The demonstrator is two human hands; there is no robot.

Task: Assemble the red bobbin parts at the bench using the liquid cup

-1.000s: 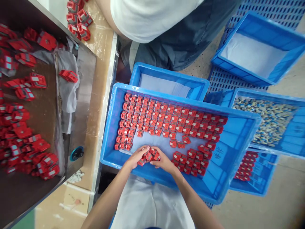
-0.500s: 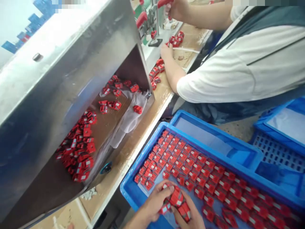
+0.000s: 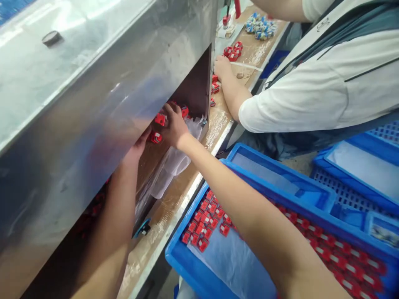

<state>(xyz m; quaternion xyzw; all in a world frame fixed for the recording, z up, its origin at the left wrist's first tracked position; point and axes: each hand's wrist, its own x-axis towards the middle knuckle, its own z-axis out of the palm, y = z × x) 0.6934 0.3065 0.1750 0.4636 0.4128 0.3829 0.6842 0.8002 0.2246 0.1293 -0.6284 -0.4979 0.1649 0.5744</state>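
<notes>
Both my hands are inside the open-fronted metal housing, among small red parts with white patches. My right hand is bent over, its fingers curled around a red part. To its left, my left hand points towards another red part beside its fingertips. The metal panel hides part of the left hand, so its grip is unclear. More red parts lie just behind my right hand. Beneath my right forearm, a blue tray holds rows of similar red parts on a white sheet.
A co-worker's arm rests on the bench at the right, near red parts and a blue-and-white pile. Other blue trays stand at the right. A crumpled translucent sheet hangs over the housing's lower edge.
Both my hands have moved from above the blue tray, where they held several red parts, up and left into the metal housing. The view has shifted too.
</notes>
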